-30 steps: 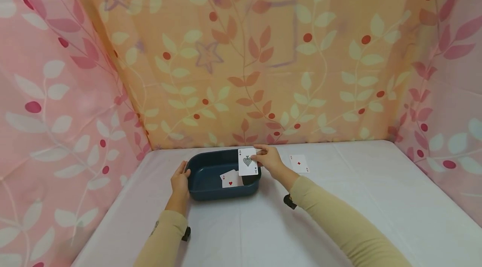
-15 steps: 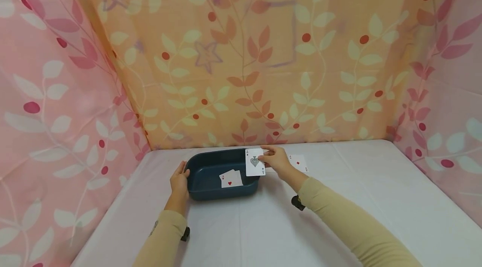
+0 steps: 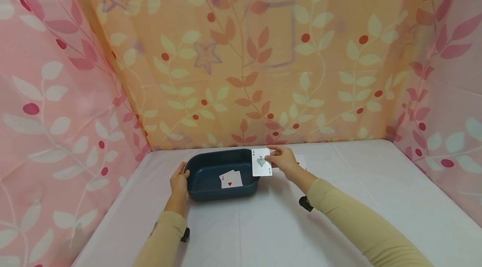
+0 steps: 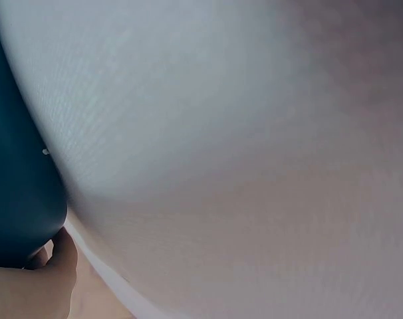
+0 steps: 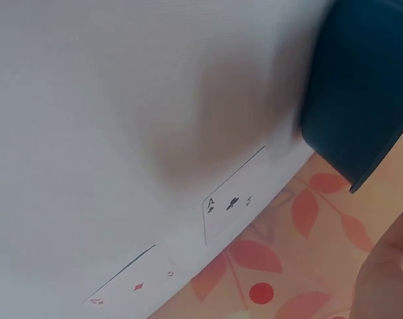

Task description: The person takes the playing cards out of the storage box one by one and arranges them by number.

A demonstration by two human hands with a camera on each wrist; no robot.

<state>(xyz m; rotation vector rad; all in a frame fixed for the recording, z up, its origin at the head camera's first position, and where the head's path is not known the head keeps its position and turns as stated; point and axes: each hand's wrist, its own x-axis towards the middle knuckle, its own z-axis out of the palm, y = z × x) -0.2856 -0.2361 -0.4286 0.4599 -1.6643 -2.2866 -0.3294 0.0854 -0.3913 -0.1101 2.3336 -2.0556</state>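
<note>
Right hand (image 3: 283,161): thumb and fingers pinch the ace of spades (image 3: 260,163) by its right side, face toward the head camera. In the head view the card stands roughly upright, raised in front of the right end of the blue dish (image 3: 223,193) and covering part of its rim; whether card and rim touch, cannot tell. Left hand (image 3: 179,178): fingers curled on the left end of the dish, thumb at the rim; in the left wrist view this hand lies against the outer wall. Inside the dish, toward its right half: ace of hearts (image 3: 231,180), face up, overlapping a second card (image 3: 237,173) whose suit is hidden. Right wrist view shows two more cards flat on the white tablecloth (image 3: 241,233): ace of clubs (image 5: 232,203), nearer the dish, and ace of diamonds (image 5: 138,286), farther off, a gap between them. In the head view both are partly covered by the right hand and the held card. Sleeves (image 3: 361,225) are tan; a black device sits at each wrist. Behind the table: orange leaf-print curtain (image 3: 241,62), with pink leaf-print cloth (image 3: 49,133) at the sides.
</note>
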